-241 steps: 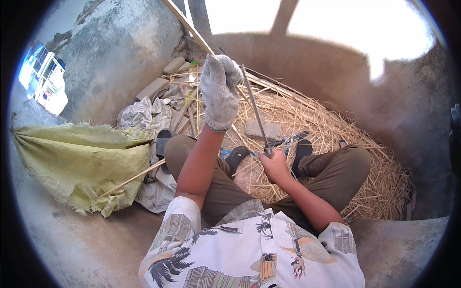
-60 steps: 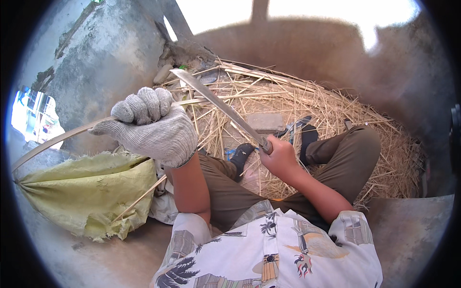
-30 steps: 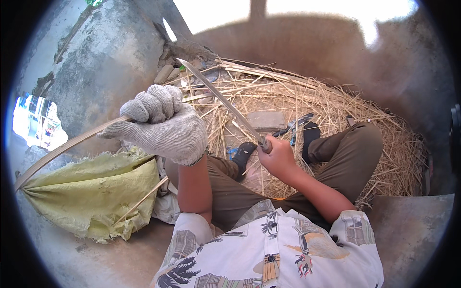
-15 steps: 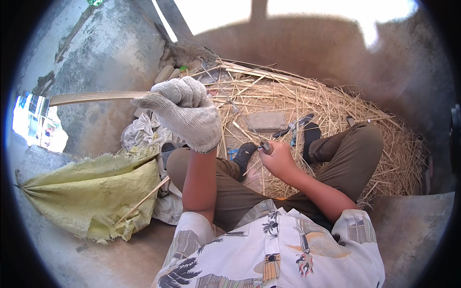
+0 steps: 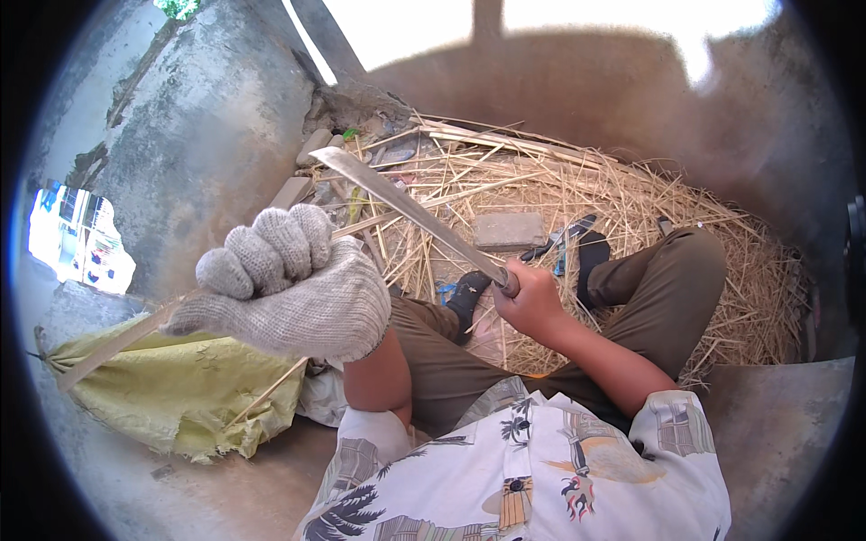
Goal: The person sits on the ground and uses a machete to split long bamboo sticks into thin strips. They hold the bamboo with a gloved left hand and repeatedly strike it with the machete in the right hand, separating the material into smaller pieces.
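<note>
Left of centre: left hand (image 5: 289, 293) in grey knit glove, fist clenched tight around thin bamboo strip (image 5: 117, 341); strip runs out toward lower left over yellow-green sack (image 5: 171, 397). Centre: bare right hand (image 5: 532, 302) wrapped closed around handle of long knife (image 5: 406, 212); blade slants toward upper left, tip above straw pile (image 5: 631, 207). Grey brick (image 5: 510, 230) lies on straw, just right of blade. Person sits cross-legged, olive trousers, patterned shirt at bottom. Concrete wall (image 5: 207, 135) upper left.

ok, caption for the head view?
Gloved left hand grips a thin strip; bare right hand holds a long blade over straw.
</note>
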`<state>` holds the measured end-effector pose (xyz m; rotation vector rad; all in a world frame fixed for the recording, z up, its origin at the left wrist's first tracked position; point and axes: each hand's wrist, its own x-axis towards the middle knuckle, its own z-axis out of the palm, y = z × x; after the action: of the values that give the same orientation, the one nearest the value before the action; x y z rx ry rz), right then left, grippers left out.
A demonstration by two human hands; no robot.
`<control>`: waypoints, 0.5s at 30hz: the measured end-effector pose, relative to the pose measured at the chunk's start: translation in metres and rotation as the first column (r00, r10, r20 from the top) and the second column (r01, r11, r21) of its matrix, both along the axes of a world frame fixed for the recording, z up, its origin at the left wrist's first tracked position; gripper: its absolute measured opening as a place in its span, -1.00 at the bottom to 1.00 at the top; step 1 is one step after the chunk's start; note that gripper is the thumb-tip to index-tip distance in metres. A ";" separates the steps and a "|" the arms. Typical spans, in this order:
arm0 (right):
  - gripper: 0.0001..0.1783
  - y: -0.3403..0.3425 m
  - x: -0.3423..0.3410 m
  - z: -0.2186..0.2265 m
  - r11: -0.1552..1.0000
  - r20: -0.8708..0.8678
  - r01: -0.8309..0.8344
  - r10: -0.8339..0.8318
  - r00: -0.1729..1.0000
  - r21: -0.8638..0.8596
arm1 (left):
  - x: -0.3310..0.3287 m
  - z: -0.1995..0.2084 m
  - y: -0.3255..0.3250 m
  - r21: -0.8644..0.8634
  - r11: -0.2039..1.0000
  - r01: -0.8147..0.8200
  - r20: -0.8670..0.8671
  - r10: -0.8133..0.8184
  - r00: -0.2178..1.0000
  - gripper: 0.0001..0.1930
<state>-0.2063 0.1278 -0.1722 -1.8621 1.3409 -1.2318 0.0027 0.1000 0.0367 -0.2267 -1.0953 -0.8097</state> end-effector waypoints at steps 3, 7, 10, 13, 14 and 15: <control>-0.79 -0.007 0.000 -0.008 0.999 -0.015 0.046 -0.046 0.999 0.017 | 0.015 -0.003 -0.008 -0.091 0.996 -0.010 0.112 0.020 0.993 -0.30; -0.78 0.003 0.009 0.008 0.998 -0.006 -0.002 0.002 1.000 -0.068 | 0.030 -0.008 -0.009 -0.104 0.995 0.012 0.108 -0.001 0.994 -0.32; -0.79 0.000 0.000 0.010 0.999 -0.028 0.017 -0.018 0.999 -0.040 | 0.013 0.003 0.007 -0.011 0.995 -0.097 0.012 0.097 0.995 -0.36; -0.82 -0.015 -0.007 -0.010 0.974 -0.042 0.122 -0.116 0.992 0.193 | 0.012 0.015 0.023 -0.011 0.995 -0.102 0.008 0.102 0.995 -0.38; -0.82 -0.016 -0.008 -0.011 0.954 -0.026 0.147 -0.145 0.989 0.261 | 0.014 0.016 0.024 -0.033 0.989 -0.145 0.042 0.147 0.988 -0.39; -0.83 -0.017 -0.008 -0.011 0.929 -0.012 0.170 -0.176 0.984 0.329 | 0.015 0.016 0.024 -0.057 0.981 -0.186 0.076 0.190 0.979 -0.39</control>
<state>-0.2147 0.1110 -0.1833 -1.5230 1.6189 -1.0271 0.0177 0.1237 0.0528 -0.1295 -1.1947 -0.6271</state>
